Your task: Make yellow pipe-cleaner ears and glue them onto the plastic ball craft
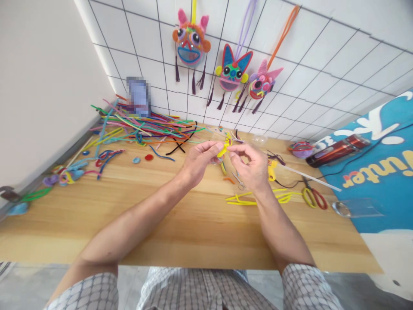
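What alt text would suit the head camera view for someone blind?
A person's left hand and right hand hold a small yellow piece over a wooden table. Colourful stems lie heaped at left, large scissors at right; three face ornaments hang on the gridded wall.

The look of a craft workshop is given here, though whether it is housed in a shop, a school or a home cannot be told. A wooden table (155,243) is set against a tiled wall (145,26), on which three bright masks (230,79) with dark tassels are hung by coloured loops. Coloured pipe cleaners (155,125) are heaped at the back of the table. Scissors (312,190) and a corded yellow tool (272,172) are laid at the right, beside a blue banner (396,209) printed with large letters.
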`<state>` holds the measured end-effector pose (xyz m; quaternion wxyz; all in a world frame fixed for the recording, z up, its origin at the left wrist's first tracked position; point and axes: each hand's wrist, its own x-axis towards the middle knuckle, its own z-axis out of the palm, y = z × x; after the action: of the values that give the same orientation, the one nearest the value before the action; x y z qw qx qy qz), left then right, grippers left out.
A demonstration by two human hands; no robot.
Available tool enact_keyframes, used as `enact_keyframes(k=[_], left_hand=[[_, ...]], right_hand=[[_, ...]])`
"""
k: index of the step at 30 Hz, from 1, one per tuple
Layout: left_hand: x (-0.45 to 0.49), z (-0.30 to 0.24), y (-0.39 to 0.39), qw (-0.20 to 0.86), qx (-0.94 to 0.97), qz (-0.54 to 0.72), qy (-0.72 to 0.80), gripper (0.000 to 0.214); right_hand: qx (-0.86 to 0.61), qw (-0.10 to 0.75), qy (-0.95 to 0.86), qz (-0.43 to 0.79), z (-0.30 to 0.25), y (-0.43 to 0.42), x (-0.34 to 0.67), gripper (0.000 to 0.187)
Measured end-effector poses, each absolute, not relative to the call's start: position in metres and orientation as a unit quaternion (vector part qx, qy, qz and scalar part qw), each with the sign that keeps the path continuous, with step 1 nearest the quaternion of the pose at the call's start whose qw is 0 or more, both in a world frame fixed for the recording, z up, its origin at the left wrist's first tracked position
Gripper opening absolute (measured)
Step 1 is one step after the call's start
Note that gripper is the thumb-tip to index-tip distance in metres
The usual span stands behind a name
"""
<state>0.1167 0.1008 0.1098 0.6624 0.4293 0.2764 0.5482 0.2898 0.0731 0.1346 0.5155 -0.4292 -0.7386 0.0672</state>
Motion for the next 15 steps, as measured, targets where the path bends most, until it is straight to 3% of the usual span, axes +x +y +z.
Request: enact_keyframes(k=[8,15], left_hand=[[0.114,0.1114,0.102,0.588,0.496,0.55,0.326,0.04],[0.1134,0.1126,0.1019,0.592,0.5,0.542,0.326,0.039]], right_hand=[[-0.428,0.509,-0.745,0.05,0.1343,0.0736,0.29,0.015],[-0.434,0.496,-0.75,0.05,0.1364,0.0732,0.2897,0.015]])
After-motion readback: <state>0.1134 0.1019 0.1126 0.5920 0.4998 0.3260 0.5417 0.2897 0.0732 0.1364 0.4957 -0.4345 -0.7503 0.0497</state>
